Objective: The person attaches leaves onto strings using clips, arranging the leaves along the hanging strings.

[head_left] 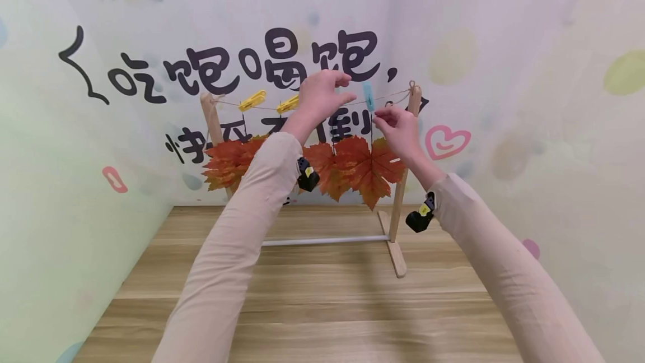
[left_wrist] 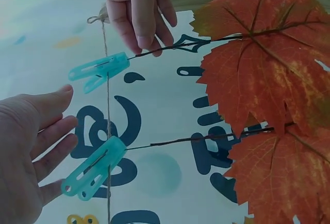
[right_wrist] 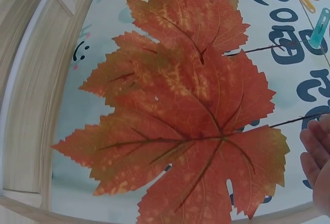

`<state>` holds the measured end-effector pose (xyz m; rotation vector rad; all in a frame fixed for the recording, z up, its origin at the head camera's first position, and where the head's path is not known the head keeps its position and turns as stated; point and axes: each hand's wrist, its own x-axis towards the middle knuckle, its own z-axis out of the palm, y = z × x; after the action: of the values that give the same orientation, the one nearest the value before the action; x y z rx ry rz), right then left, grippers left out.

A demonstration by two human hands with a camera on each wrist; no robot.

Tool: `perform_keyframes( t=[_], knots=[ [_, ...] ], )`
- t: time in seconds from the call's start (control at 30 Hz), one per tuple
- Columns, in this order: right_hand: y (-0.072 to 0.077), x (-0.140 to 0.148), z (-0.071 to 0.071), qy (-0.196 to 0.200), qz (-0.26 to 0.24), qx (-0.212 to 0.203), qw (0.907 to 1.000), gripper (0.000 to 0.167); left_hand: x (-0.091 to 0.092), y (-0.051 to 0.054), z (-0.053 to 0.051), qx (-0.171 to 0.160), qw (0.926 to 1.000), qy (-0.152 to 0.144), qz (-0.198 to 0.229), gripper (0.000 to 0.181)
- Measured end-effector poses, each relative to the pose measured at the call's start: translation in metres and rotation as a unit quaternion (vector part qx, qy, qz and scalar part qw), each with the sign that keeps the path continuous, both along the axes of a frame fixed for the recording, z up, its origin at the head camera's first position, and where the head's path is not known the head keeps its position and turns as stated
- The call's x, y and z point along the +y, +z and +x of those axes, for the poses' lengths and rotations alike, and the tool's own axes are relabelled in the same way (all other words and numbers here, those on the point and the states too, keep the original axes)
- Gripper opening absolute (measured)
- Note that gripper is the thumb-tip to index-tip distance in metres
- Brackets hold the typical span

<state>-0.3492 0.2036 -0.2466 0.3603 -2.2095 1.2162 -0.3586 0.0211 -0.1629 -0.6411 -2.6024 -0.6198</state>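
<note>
My right hand (head_left: 399, 132) has its thumb and fingertips together at the thin dark stem (left_wrist: 149, 52) of a large orange-red artificial maple leaf (head_left: 372, 170), just below a blue clothespin (head_left: 369, 97). That clothespin sits on the twine (left_wrist: 107, 41) with the stem's end in its jaws. My left hand (head_left: 325, 94) is to the left of it, fingers apart and holding nothing. In the left wrist view, the left hand is beside a second blue clothespin (left_wrist: 94, 168), from which another leaf (left_wrist: 289, 164) hangs. The leaves overlap in the right wrist view.
The twine runs between two wooden posts (head_left: 398, 206) joined low down by a white rod (head_left: 327, 240). Two yellow clothespins (head_left: 252, 101) are on its left part, with more leaves (head_left: 227, 164) below. The stand is on a wood-grain table (head_left: 322, 307) before a printed backdrop.
</note>
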Motion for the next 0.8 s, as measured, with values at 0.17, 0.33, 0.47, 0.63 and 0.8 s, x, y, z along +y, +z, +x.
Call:
perform_keyframes(
  t=[0.17,0.33,0.47,0.63,0.8],
  knots=[
    [0.0,0.008,0.007,-0.009,0.01,-0.023,0.9997,0.022,-0.011,0.001,0.004,0.051,0.9978,-0.01,0.04,0.039],
    [-0.001,0.016,0.015,-0.011,0.02,-0.025,0.9994,0.022,-0.028,0.001,0.01,0.085,0.9901,-0.025,0.109,0.035],
    [-0.006,0.02,0.021,-0.003,0.034,-0.018,0.9993,0.022,-0.045,-0.005,0.016,0.117,0.9738,-0.056,0.187,0.03],
    [-0.016,0.026,0.033,0.009,0.051,-0.025,0.9984,0.025,-0.063,-0.02,0.024,0.111,0.9588,-0.082,0.248,0.026],
    [-0.027,0.032,0.044,0.031,0.07,-0.018,0.9969,0.026,-0.083,-0.041,0.034,0.096,0.9555,-0.09,0.264,0.025]
  ],
)
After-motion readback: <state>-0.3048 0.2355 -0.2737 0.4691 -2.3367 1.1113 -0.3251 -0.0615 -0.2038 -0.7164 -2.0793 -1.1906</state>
